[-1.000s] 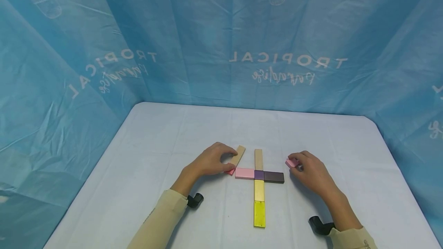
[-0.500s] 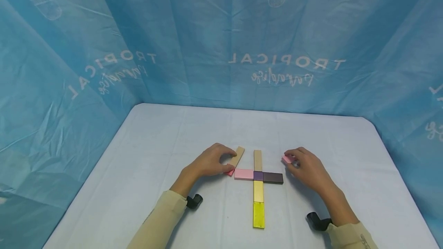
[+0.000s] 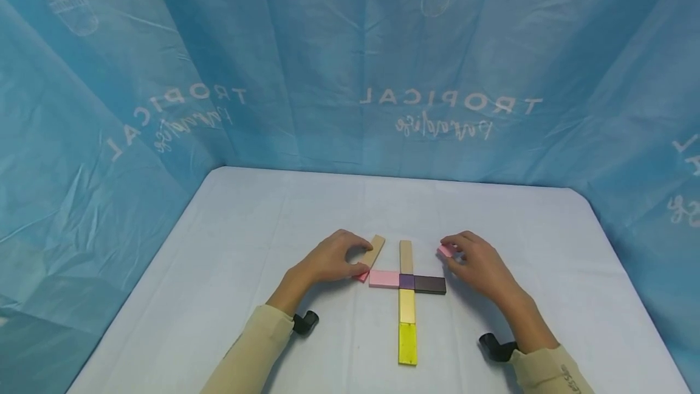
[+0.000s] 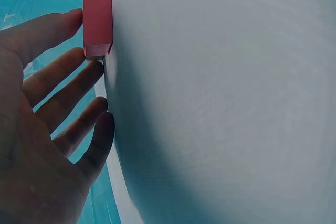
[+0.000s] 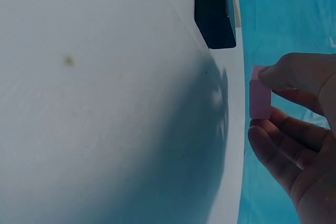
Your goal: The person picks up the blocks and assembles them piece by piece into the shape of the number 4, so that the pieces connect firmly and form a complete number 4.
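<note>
My left hand rests beside a slanted line of a tan wooden block and a red block. Its thumb touches the red block, and the other fingers are spread and relaxed. My right hand pinches a small pink block between thumb and fingers, held above the table. Between the hands lies a flat cross of blocks: a tan one at the far end, a pink one left, a purple one centred, a dark brown one right.
A pale yellow block and a bright yellow block form the cross's near leg. All lie on a white-covered table. A blue printed curtain surrounds its far side and both sides.
My right hand has moved leftward with the small pink block, closer to the cross. The left hand stays by the red and tan blocks. The view has shifted slightly.
</note>
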### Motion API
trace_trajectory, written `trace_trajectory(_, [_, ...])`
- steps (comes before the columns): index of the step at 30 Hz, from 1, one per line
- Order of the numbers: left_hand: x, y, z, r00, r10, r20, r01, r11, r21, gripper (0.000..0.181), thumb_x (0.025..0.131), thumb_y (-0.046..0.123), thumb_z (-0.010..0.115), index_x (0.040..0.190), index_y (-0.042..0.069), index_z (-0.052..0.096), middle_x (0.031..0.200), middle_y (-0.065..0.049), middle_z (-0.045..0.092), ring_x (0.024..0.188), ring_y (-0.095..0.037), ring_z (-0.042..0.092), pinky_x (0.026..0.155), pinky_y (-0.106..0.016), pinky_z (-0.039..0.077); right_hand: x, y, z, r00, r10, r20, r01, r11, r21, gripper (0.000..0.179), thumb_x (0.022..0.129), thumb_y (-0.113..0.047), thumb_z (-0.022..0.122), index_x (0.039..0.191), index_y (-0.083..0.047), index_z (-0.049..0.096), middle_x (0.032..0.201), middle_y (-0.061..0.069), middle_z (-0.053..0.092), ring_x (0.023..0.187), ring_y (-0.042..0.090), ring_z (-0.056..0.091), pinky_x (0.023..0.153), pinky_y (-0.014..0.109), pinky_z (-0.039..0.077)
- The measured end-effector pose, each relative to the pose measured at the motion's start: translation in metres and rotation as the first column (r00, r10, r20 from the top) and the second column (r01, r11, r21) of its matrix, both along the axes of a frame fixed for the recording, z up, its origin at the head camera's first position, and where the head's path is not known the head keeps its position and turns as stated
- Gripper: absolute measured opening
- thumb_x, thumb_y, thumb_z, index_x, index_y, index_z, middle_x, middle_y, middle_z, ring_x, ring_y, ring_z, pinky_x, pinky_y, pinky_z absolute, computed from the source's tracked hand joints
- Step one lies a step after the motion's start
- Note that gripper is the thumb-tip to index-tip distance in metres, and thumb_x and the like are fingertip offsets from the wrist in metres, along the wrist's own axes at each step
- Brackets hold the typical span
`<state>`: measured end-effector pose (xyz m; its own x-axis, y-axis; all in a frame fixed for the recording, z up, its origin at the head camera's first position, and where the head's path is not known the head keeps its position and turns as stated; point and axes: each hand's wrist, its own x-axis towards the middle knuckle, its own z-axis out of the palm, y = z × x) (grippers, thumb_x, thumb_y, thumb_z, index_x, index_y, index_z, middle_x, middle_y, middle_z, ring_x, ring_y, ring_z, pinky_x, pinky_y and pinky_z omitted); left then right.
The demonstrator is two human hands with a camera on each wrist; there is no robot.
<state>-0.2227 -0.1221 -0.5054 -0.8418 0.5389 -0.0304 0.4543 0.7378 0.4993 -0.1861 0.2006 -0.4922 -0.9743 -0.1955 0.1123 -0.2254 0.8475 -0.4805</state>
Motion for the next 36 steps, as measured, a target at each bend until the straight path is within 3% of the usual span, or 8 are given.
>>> trace_trajectory(11, [0.005, -0.001, -0.003, 1.0, 0.024, 0.01, -0.024, 1.0, -0.007, 0.043, 0.083, 0.041, 0.073, 0.121, 0.025, 0.066, 0.122, 0.008, 0.059, 0.117, -0.013, 0.049, 0.102, -0.037, 0.04, -0.003, -0.009, 0.0, 0.999, 0.04, -0.026, -0.04, 0.999, -0.014, 0.036, 0.082, -0.017, 0.074, 0.117, -0.014, 0.066, 0.112, 0.004, 0.06, 0.097, 0.022, 0.059, 0.079, 0.041, 0.055])
trace_trajectory(36, [0.001, 0.0, -0.001, 1.0, 0.025, 0.009, -0.025, 1.0, -0.006, 0.043, 0.082, 0.042, 0.073, 0.121, 0.026, 0.066, 0.123, 0.008, 0.058, 0.118, -0.013, 0.048, 0.101, -0.038, 0.04, -0.02, -0.022, 0.003, 0.993, 0.104, -0.056, -0.105, 0.994, -0.015, 0.034, 0.082, -0.017, 0.076, 0.115, -0.016, 0.068, 0.108, 0.0, 0.061, 0.096, 0.019, 0.06, 0.08, 0.039, 0.055])
